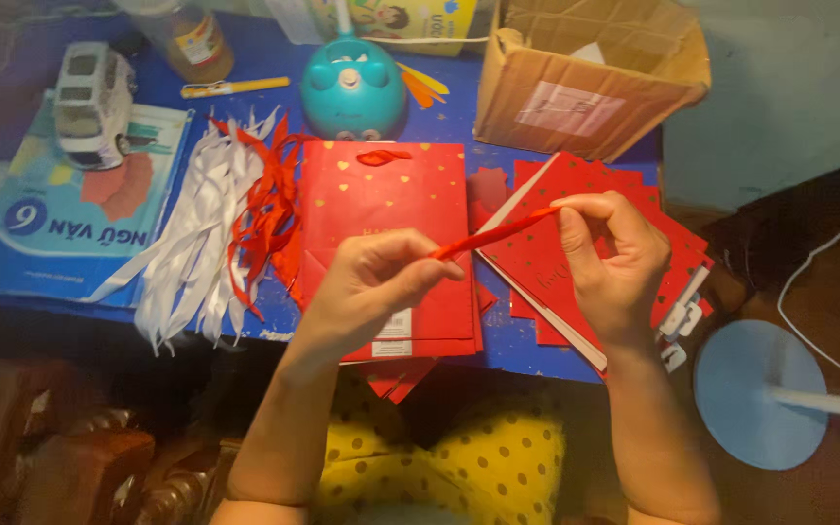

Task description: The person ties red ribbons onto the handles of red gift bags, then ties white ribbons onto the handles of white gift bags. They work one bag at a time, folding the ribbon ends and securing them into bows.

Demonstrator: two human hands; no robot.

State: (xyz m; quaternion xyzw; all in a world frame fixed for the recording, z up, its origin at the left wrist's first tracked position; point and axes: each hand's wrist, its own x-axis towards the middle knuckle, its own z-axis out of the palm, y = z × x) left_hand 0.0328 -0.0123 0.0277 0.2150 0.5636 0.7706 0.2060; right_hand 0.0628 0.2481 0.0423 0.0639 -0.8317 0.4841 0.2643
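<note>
On the blue table (527, 342) before me, the cardboard box (590, 73) stands at the far right corner, flaps open. At the far left lies a blue schoolbook (41, 243) with a white toy van (92, 102) resting on its upper edge. A flat red paper bag (388, 209) with small gold hearts lies at the centre; a second pile of red bags (546, 262), fanned and tilted, sits just to its right under my right hand. A teal round lamp base (353, 92) stands behind the central bag. Left of the central bag lie a bundle of white ribbons (196, 243) and, touching it, a tangle of red ribbons (269, 209). My left hand (376, 282) and right hand (614, 255) hover above the bags; a single red ribbon strip (493, 233) runs taut between them, each end pinched narrowly between thumb and forefinger.
</note>
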